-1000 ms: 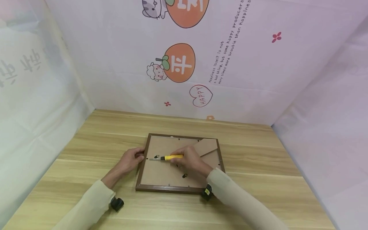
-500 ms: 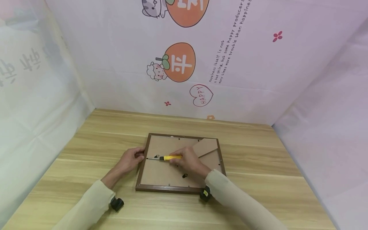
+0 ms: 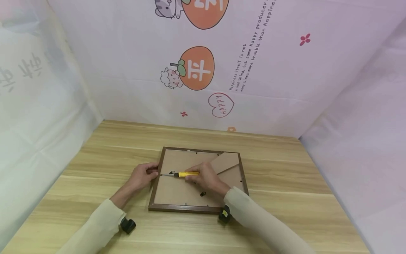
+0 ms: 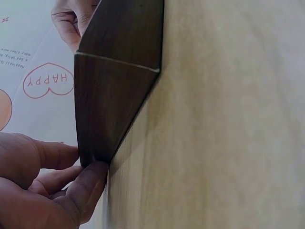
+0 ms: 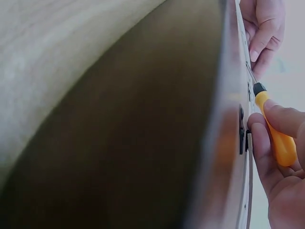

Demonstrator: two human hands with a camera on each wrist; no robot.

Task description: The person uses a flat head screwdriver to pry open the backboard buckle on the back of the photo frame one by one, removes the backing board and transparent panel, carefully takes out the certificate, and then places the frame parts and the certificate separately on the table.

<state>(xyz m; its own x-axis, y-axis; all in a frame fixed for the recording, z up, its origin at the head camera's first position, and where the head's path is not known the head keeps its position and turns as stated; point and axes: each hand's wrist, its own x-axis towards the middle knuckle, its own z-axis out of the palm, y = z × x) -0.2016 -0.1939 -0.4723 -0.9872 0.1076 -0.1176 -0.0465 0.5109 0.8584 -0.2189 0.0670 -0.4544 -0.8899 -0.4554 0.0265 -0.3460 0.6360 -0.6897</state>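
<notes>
A brown picture frame point(image 3: 184, 209) lies face down on the wooden table, its beige backing board point(image 3: 177, 192) upward. My left hand point(image 3: 142, 175) holds the frame's left side; in the left wrist view its thumb point(image 4: 90, 186) presses the outer face and the forefinger meets the upper edge. My right hand point(image 3: 204, 176) grips a yellow-handled screwdriver point(image 3: 190, 174), pointed left and held low over the board. The thin metal shaft ends at a small dark tab point(image 3: 161, 175) by the left rim. In the right wrist view, thumb and fingers pinch the yellow handle point(image 5: 279, 140).
A beige stand leg point(image 3: 229, 160) lies slantwise on the board's upper right. Black hangers point(image 3: 203, 194) and several small tabs dot the backing. Printed white sheeting point(image 3: 269, 113) rises behind the table point(image 3: 285, 169) and at both sides. Each wrist carries a black camera point(image 3: 128, 225).
My right hand has slid slightly left with the screwdriver, bringing its tip from just short of the left rim's tab up to it. My left hand keeps its place on the frame.
</notes>
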